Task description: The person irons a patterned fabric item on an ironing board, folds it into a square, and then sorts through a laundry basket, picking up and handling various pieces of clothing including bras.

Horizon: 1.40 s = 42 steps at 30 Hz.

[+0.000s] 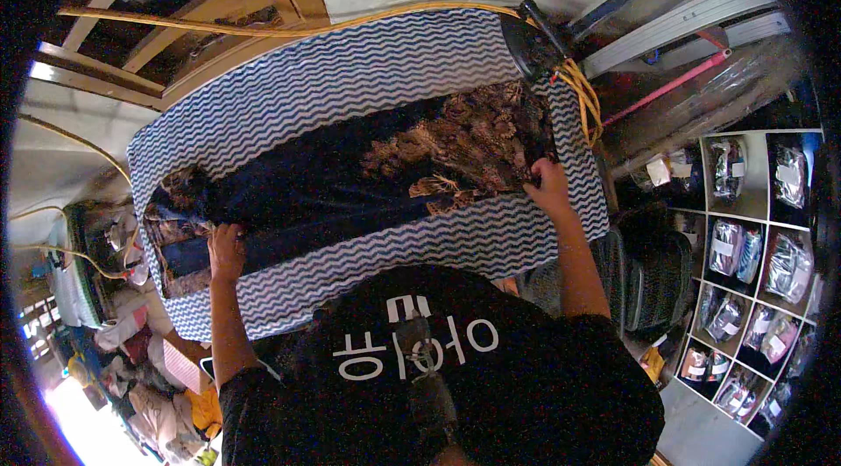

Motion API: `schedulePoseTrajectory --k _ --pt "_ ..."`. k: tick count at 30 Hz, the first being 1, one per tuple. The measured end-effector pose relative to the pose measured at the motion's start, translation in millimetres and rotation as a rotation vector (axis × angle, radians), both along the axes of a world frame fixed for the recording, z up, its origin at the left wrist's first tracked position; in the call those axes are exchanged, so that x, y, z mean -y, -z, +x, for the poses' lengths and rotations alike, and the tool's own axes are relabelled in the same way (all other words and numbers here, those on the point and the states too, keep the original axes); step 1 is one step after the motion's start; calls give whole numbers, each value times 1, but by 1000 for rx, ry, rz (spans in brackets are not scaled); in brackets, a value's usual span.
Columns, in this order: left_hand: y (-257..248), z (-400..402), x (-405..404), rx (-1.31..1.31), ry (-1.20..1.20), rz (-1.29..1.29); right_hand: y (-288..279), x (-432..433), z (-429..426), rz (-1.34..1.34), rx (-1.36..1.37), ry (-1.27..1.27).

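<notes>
A long dark navy garment [295, 170] with a brown floral print lies spread lengthwise over the padded table [368, 78], whose cover has blue and white zigzags. My left hand [227, 252] has its fingers curled onto the near edge of the cloth, towards the left end. At the right end, my right hand [550, 187] pinches the garment's corner between thumb and fingers. Folds run along the dark cloth, and its left end looks bunched. The fingertips of my left hand are partly hidden against the dark fabric.
A black iron [525, 45], apparently upright, stands at the table's far right corner beside a looped yellow cord [585, 98]. Metal ladders [683, 19] lean behind it. Cubby shelves [736, 262] with bagged items stand right, near a dark mesh chair [650, 288]. Piled cloth [158, 407] lies at lower left.
</notes>
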<state>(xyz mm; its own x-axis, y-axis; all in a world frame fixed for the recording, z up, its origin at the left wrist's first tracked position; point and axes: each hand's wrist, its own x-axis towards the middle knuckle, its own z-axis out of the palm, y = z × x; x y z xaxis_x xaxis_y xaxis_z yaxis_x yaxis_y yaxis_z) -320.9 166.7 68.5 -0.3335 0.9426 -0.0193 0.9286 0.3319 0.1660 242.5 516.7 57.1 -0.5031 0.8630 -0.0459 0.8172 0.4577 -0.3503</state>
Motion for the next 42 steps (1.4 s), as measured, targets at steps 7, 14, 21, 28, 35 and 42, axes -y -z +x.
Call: schedulePoseTrajectory --k 7,14,21,28,35,42 --pt "-14 -1 -16 -81 24 21 -9 -36 12 -365 232 109" --pt "-50 -51 -50 447 -291 263 -106 -136 -52 -352 -736 233" --pt "-85 -56 -58 34 -124 422 -156 -173 -48 -23 -737 267" --pt "-20 -32 1 194 -85 307 -94 -89 -9 -120 -649 254" --pt "1 5 9 106 -126 -11 -18 -42 21 -168 -155 367" --pt "5 6 13 37 -132 -157 -12 -44 14 -116 327 389"
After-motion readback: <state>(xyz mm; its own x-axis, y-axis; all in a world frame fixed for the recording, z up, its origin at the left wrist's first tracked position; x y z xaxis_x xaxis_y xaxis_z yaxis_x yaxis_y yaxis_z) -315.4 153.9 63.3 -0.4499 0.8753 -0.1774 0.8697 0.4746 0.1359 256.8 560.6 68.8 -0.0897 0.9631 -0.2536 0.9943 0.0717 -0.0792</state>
